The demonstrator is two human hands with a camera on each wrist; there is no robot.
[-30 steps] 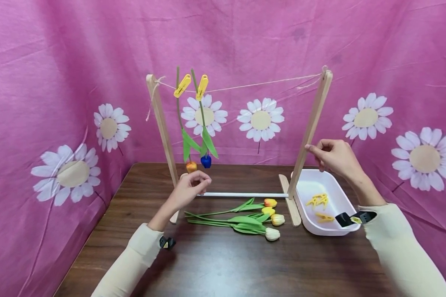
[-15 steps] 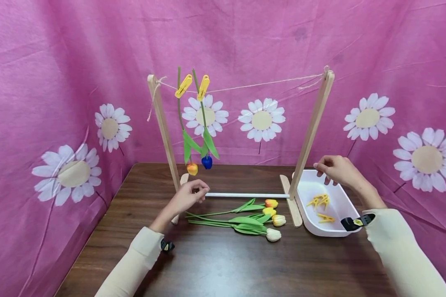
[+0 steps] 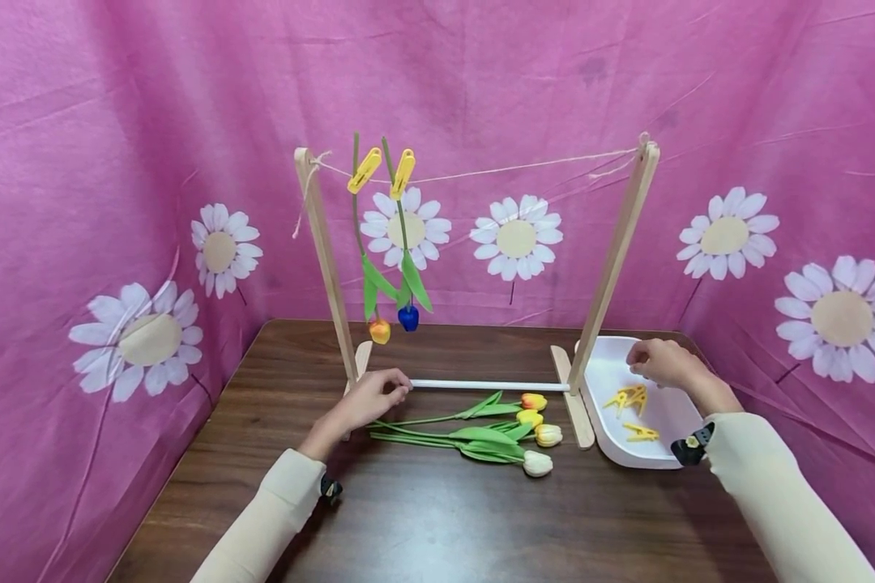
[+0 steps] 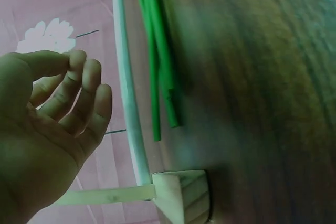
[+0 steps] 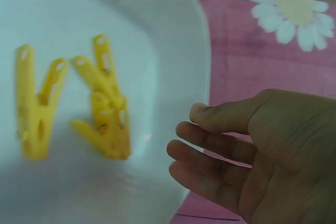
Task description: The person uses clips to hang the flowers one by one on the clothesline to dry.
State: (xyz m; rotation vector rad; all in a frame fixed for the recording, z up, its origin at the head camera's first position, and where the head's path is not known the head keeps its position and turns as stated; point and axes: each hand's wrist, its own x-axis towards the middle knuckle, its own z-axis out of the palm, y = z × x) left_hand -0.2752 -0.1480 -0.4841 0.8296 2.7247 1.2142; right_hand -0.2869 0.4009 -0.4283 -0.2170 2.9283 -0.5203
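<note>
My left hand (image 3: 370, 397) hovers near the stem ends of several artificial tulips (image 3: 481, 433) lying on the table. The left wrist view shows its fingers loosely bent, holding nothing, apart from the green stems (image 4: 157, 51). My right hand (image 3: 667, 364) is over the white plastic tub (image 3: 605, 437), above the yellow clothespins (image 5: 107, 114) inside it. Nothing is between its relaxed fingers. Two tulips, one orange (image 3: 380, 331) and one blue (image 3: 408, 318), hang head down from a string, each held by a yellow clothespin (image 3: 403, 174).
A wooden frame, with a left post (image 3: 326, 259) and a right post (image 3: 616, 263), carries the string (image 3: 510, 168). A white rod (image 3: 488, 385) joins the posts low down, behind the lying tulips. Pink cloth (image 3: 467, 73) with printed daisies surrounds the wooden table (image 3: 437, 526).
My right hand has come down from beside the right post to over the tub. My left hand has lowered from below the hanging tulips toward the stems on the table.
</note>
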